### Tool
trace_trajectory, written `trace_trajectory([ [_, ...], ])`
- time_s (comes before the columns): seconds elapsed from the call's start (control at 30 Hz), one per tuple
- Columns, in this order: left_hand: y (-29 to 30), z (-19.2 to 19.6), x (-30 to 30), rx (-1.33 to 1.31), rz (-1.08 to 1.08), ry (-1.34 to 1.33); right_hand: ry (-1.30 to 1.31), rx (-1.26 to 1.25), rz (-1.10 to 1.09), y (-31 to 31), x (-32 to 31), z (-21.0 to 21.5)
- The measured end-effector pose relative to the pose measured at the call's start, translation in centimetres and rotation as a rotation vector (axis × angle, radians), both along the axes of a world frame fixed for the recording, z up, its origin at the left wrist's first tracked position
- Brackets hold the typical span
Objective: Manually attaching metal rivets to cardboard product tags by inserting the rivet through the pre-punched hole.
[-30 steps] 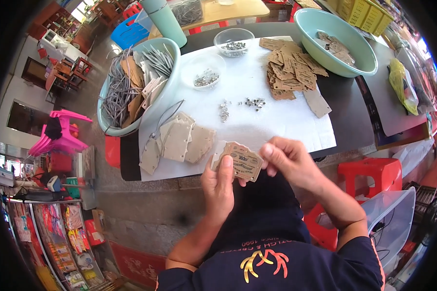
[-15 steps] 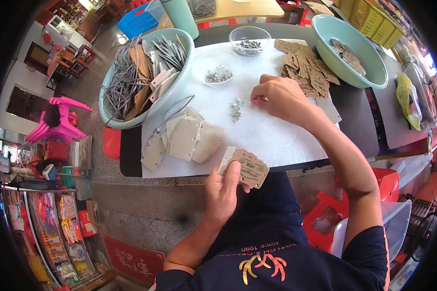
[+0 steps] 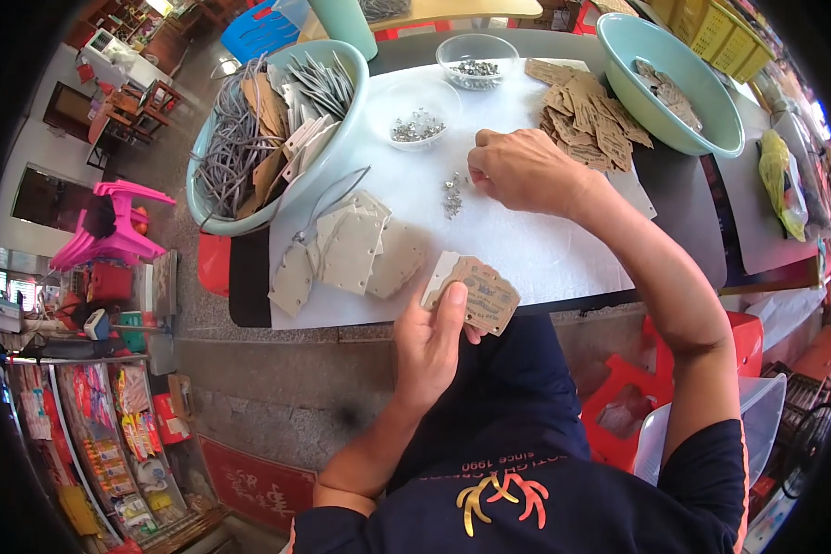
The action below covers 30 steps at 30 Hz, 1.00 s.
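Hands first: the left hand (image 3: pixel 427 343), before the near edge of the surface, is partly closed, its thumb pressing a brown cardboard card with scalloped edge, holes and dark print (image 3: pixel 491 294) against the fingers, a plain pale card (image 3: pixel 441 274) showing at its left side. The right hand (image 3: pixel 523 173) has its fingers bent in and fingertips close together, low over the surface's middle; whether they have hold of anything cannot be told.

From the left, a pale blue oval plastic basin (image 3: pixel 335 155) stands at the far left corner of the black tabletop (image 3: pixel 676 198), heaped with grey cords (image 3: pixel 229 157) and with brown and pale cards. A teal cylindrical bottle (image 3: pixel 342 28) rises just behind it, by the far edge. Toward the near left corner of a white sheet (image 3: pixel 563 254), plain grey-beige cards with scalloped edges (image 3: pixel 349 251) overlap. Farther right come a shallow clear bowl holding small silvery pieces (image 3: pixel 417 127), a loose cluster of shiny metal bits (image 3: pixel 452 197) just left of the right fingertips, and a second clear bowl holding darker pieces (image 3: pixel 475 69) near the far edge.

Brown printed cards (image 3: pixel 593 113) pile at the sheet's far right corner, beside a pale green-blue plastic basin (image 3: pixel 642 103) with more cards inside.
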<state>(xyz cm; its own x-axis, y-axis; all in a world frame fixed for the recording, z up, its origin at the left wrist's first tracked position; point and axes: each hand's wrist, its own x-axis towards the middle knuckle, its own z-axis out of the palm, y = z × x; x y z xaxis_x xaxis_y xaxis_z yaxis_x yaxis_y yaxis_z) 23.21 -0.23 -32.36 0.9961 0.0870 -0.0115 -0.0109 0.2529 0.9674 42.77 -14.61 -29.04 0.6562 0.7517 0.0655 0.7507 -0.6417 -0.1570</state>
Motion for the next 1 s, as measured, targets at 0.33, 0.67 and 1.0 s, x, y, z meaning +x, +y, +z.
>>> trace_trajectory([
  [0.33, 0.0, 0.0, 0.1, 0.072, -0.048, -0.001, -0.135, -0.045, 0.099, -0.4, 0.1, 0.3],
  [0.67, -0.4, 1.1, 0.7, 0.049, -0.043, 0.015, -0.134, -0.008, 0.147, -0.7, 0.8, -0.3],
  [1.0, -0.4, 0.5, 1.1, 0.046, -0.061, 0.014, -0.088, 0.327, 0.119, -2.8, 1.2, 0.0],
])
